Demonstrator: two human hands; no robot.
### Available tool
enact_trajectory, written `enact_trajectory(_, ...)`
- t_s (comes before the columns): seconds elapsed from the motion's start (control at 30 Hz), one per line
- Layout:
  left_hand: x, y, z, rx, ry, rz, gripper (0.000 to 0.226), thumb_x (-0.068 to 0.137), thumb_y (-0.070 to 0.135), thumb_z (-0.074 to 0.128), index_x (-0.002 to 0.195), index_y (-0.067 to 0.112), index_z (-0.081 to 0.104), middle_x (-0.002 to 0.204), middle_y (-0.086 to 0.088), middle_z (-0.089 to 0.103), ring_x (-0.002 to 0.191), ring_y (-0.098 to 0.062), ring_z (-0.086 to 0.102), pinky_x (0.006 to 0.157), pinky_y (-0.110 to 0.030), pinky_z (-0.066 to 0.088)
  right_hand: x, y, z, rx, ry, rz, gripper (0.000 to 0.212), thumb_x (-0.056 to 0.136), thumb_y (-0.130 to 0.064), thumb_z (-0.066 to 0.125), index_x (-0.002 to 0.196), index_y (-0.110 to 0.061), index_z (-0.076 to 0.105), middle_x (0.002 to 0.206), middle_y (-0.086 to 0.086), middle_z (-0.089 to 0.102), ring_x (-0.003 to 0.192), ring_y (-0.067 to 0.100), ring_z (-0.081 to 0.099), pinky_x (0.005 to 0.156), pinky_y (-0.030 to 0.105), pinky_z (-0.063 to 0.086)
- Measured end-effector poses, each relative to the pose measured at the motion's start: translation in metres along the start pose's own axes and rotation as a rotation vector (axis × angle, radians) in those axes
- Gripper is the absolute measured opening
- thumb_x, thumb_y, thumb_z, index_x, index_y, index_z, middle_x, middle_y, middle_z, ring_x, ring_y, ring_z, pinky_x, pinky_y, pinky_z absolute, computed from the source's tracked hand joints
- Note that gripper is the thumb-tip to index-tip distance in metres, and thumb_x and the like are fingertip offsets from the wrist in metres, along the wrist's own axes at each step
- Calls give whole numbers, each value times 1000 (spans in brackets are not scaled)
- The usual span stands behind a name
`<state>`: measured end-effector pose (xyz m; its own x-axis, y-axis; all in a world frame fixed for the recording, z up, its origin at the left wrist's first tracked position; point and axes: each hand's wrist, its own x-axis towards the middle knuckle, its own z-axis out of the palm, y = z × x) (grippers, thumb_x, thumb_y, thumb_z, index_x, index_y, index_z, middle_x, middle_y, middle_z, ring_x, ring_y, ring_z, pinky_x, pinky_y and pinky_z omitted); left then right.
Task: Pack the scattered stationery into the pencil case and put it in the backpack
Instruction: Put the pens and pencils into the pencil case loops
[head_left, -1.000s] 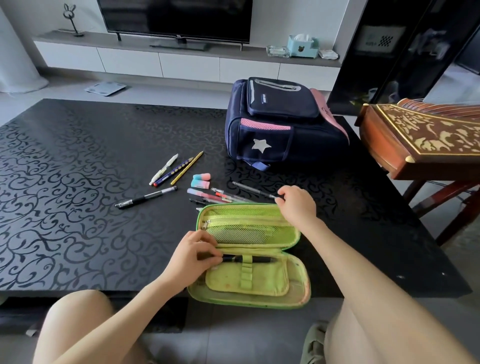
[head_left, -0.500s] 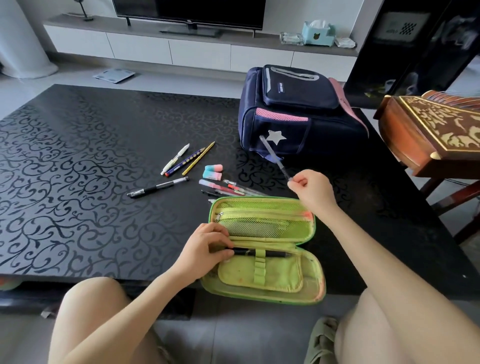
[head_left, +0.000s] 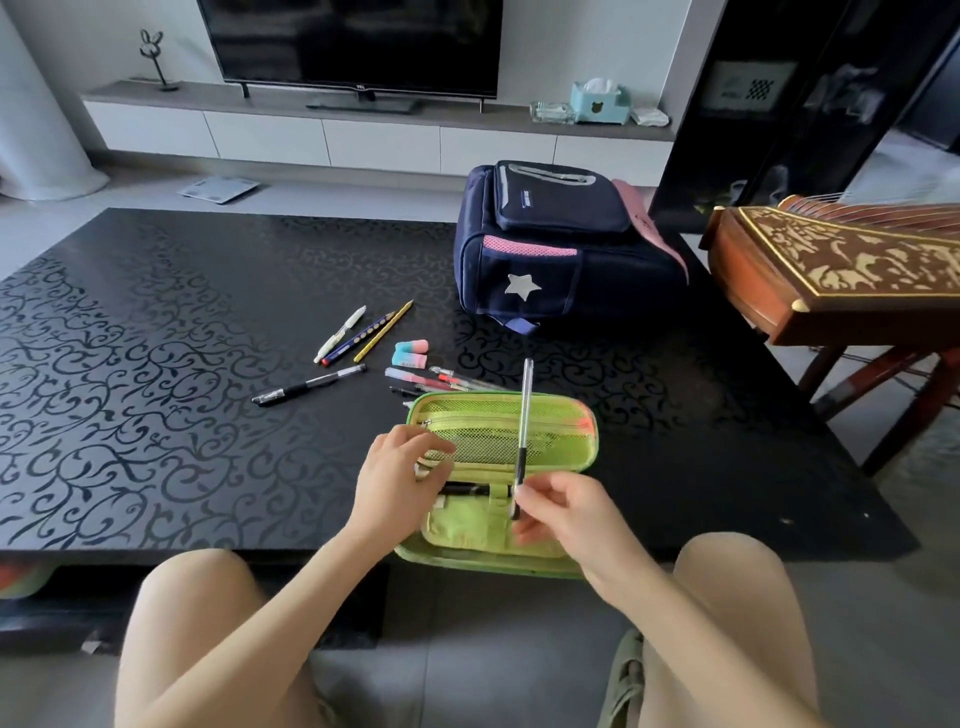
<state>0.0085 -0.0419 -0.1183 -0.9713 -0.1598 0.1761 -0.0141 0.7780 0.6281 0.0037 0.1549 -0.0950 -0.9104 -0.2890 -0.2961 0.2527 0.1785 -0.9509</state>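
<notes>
Lightly, slim clear plastic pen (head_left: 524, 415) is pinched at its black grip by right hand (head_left: 566, 514).
Judged stiff, slick; green fabric pencil case (head_left: 462, 530) is touched at 9 o'clock by relaxed left hand (head_left: 395, 473).

Black scroll-patterned surface (head_left: 156, 389) fills the middle. 12 o'clock: dark television (head_left: 353, 41) on a long white wall unit (head_left: 322, 140); rabbit figurine (head_left: 152, 57) at 11, teal tissue box (head_left: 600, 101) at 1. Flat scale (head_left: 218, 188) on the floor, 11 o'clock. Carved wooden instrument (head_left: 841, 275) on a stand, 3 o'clock.

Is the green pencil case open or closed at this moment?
Open. The pencil case lies spread flat, showing its mesh pocket and a black pen under the inner strap.
</notes>
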Motion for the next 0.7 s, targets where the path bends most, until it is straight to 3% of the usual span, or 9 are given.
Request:
enact_trajectory(0.13,-12,51,-9,-468,-125,-121,17,91,30,54,92,22,69,81,17,64,75,3,58,68,-16,44,-5,0,37,106,-48,-28,12,90,-2,58,80,-5,63,67,7,62,53,15,60,56,26,55)
enact_trajectory(0.2,-16,56,-10,-588,-75,-161,15,89,26,60,80,20,70,67,10,63,60,1,54,59,-13,43,-8,0,45,148,-76,-26,14,90,-4,58,78,-7,64,66,5,63,55,15,60,57,25,55)
enact_trajectory(0.27,-19,50,-15,-652,-31,-217,10,86,24,64,82,18,72,62,3,61,53,-4,51,52,-15,42,-7,3,40,107,-63,-31,10,90,-9,60,81,-12,66,69,1,66,59,15,62,61,28,56)
enact_trajectory(0.33,-18,34,-21,-566,-14,-220,8,84,23,66,89,20,72,64,2,63,51,-6,53,48,-11,41,-3,12,24,-123,35,-91,3,87,-15,64,88,-17,66,76,-2,68,65,13,63,67,31,54)
enact_trajectory(0.4,-16,12,-28,-265,-41,-78,12,84,23,66,94,23,73,73,7,64,61,-8,57,55,-8,41,0,21,1,-403,164,-173,9,86,-18,65,95,-17,68,83,-5,69,74,9,63,72,27,52)
enact_trajectory(0.47,-17,-11,-33,-1,-107,102,16,85,21,65,99,21,73,76,8,59,71,-10,55,63,-14,40,0,26,-21,-594,260,-210,13,87,-20,63,98,-16,69,86,-6,69,79,8,63,74,24,50)
enact_trajectory(0.57,-22,-34,-31,198,-196,286,24,88,22,52,102,20,71,75,2,56,73,-21,50,66,-32,48,0,32,-40,-748,290,-216,15,89,-21,60,101,-17,68,88,-6,69,75,7,60,71,21,45)
enact_trajectory(0.7,-20,-38,-20,246,-156,375,24,82,18,54,94,23,73,72,0,53,70,-19,44,59,-29,48,2,40,-42,-829,262,-285,15,89,-19,59,102,-17,67,85,-9,66,73,8,58,71,23,47)
